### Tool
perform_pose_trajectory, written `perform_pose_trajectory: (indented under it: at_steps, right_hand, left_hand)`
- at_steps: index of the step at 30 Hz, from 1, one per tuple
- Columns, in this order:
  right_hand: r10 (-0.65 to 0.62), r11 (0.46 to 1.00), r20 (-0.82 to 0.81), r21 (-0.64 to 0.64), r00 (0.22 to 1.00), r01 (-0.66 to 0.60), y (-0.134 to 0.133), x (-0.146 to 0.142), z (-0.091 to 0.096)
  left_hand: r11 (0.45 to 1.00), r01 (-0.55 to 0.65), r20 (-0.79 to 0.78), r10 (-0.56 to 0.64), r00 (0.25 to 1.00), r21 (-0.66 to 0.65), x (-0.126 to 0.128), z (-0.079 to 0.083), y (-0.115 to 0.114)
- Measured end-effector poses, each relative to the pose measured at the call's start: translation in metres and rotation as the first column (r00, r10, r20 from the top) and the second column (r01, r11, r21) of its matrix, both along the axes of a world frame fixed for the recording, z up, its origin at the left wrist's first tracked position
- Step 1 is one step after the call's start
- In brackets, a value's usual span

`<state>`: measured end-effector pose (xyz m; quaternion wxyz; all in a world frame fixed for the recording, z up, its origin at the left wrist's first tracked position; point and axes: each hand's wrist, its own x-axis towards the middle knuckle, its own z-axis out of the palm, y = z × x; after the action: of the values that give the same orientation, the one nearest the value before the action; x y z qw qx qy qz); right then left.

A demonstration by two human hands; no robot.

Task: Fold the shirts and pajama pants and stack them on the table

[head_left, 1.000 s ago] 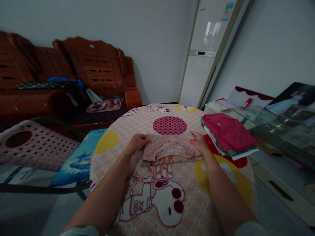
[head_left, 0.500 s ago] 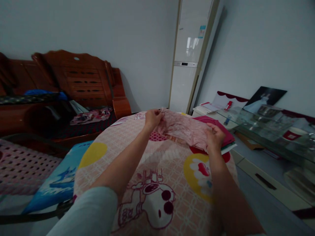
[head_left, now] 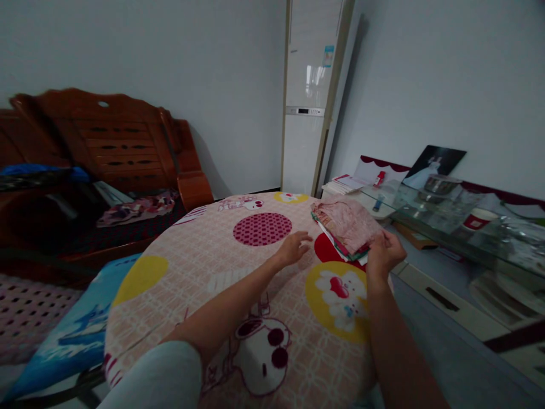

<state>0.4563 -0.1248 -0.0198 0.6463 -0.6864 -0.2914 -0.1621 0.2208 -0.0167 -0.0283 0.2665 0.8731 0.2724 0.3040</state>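
The pink garment (head_left: pixel 351 222) lies, slightly rumpled, on top of a stack of folded clothes (head_left: pixel 352 257). The stack sits at the right edge of the round, cloth-covered table (head_left: pixel 191 250), toward its far side. Green and white layers show below the garment along the side of the stack that faces the table's middle.

Right hand (head_left: pixel 385 250): thumb and fingers are closed on the garment's right-hand end, at the table's right edge. Left hand (head_left: pixel 294 248): released, fingers spread and holding nothing. It is over the table, between the printed maroon oval and the stack, apart from the garment.

Handling: judged by its creases and drape, the garment should be light, soft and limp, with no stiffness of its own. Breakage is not a concern; loss of the fold is. Take hold at the two opposite ends, pinching all layers together. A grip on one end only could let the other sag or open. Smooth with a flat palm; avoid dragging, which could shift the layers below.

Surroundings: beyond the table's right edge stands a glass shelf (head_left: pixel 406 211) bearing a paper cup (head_left: pixel 480 219). Beyond the far edge stands a tall white cabinet unit (head_left: pixel 303 150). Past the left edge are a wooden bench (head_left: pixel 121 149) and a blue cushion (head_left: pixel 87 309).
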Motion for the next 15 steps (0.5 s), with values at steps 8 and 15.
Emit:
perform_pose_trajectory:
  at_steps: [8, 15]
  right_hand:
    - [0.114, 0.913, 0.313, -0.406, 0.943, 0.025, 0.023, -0.029, 0.042]
    - [0.043, 0.748, 0.370, -0.628, 0.928, 0.216, 0.056, 0.008, 0.043]
  left_hand:
    - [0.990, -0.112, -0.039, 0.109, 0.993, -0.090, -0.070, -0.043, -0.032]
    - [0.994, -0.077, -0.018, 0.076, 0.997, -0.073, -0.067, -0.042, -0.030]
